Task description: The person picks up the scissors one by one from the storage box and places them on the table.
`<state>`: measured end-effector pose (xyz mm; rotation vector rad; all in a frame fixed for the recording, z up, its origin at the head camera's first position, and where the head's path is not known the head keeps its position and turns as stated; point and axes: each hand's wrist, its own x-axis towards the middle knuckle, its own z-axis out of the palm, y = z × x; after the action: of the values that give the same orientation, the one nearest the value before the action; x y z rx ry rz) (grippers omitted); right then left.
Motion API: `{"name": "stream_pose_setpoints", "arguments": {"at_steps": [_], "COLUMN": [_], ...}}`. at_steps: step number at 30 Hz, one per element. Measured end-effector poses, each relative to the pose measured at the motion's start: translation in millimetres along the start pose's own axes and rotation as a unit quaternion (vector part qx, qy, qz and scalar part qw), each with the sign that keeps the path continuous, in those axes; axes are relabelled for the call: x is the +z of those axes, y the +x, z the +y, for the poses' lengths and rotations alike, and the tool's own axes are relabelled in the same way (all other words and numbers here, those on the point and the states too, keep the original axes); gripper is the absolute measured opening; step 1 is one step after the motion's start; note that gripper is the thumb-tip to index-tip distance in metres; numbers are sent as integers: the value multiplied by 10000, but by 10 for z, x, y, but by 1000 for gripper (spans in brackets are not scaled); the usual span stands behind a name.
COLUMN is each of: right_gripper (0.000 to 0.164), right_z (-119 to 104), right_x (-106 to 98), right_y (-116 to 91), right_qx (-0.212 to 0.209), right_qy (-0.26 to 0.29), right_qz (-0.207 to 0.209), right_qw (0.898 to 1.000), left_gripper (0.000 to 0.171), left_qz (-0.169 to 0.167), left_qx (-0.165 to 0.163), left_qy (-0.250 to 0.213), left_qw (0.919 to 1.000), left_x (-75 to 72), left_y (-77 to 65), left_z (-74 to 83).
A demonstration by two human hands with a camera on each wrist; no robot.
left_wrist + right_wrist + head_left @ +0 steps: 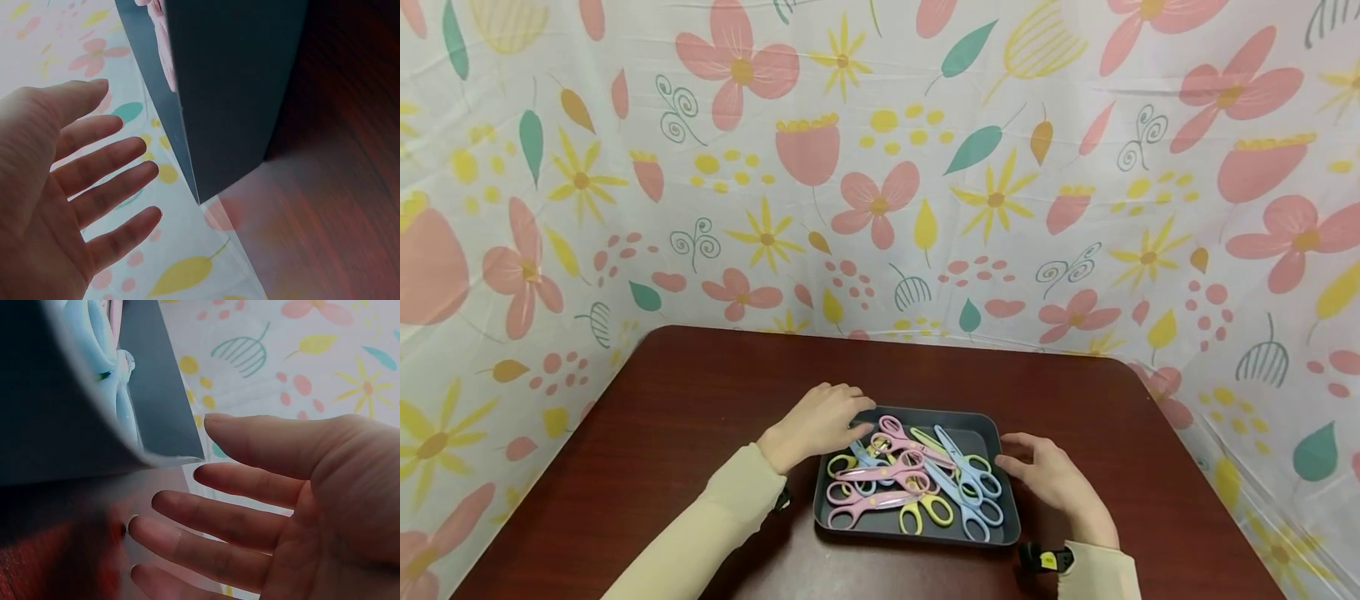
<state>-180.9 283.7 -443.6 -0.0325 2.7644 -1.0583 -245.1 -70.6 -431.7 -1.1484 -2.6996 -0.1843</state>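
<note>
A dark grey rectangular tray (917, 539) holds a loose pile of scissors: pink scissors (872, 502) to the left, blue scissors (955, 454) to the right, yellow scissors (934, 503) among them. By the tray's far left corner is my left hand (823, 423). In the left wrist view its fingers are spread and slightly bent, with nothing in them, apart from the tray wall (231, 94). My right hand (1052, 471) is at the tray's right side, thumb near the rim. Seen from the right wrist, those fingers extend loosely towards the tray (37, 412), holding nothing; contact is unclear.
The tray rests on a dark reddish-brown table (722, 375) with rounded far corners. Behind and beside the table hangs a white cloth (880, 275) with a flower and leaf print. A dark band (1045, 558) sits at the right wrist.
</note>
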Motion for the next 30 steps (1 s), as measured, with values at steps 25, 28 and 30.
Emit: {"name": "stream_pose_setpoints", "arguments": {"at_steps": [25,28,30], "right_gripper": [45,46,47], "right_z": [-32,-29,-26], "right_x": [60,62,64], "right_y": [10,13,17], "right_qx": [106,99,76], "right_qy": [246,198,150], "right_qz": [75,53,46], "right_qw": [9996,9997,9998], "left_gripper": [12,9,9], "left_qz": [-618,-730,-807], "left_qx": [478,501,512], "left_qy": [300,421,497], "left_qw": [9965,9952,9942], "left_x": [128,148,160], "left_y": [306,325,330], "left_z": [215,235,244]}}
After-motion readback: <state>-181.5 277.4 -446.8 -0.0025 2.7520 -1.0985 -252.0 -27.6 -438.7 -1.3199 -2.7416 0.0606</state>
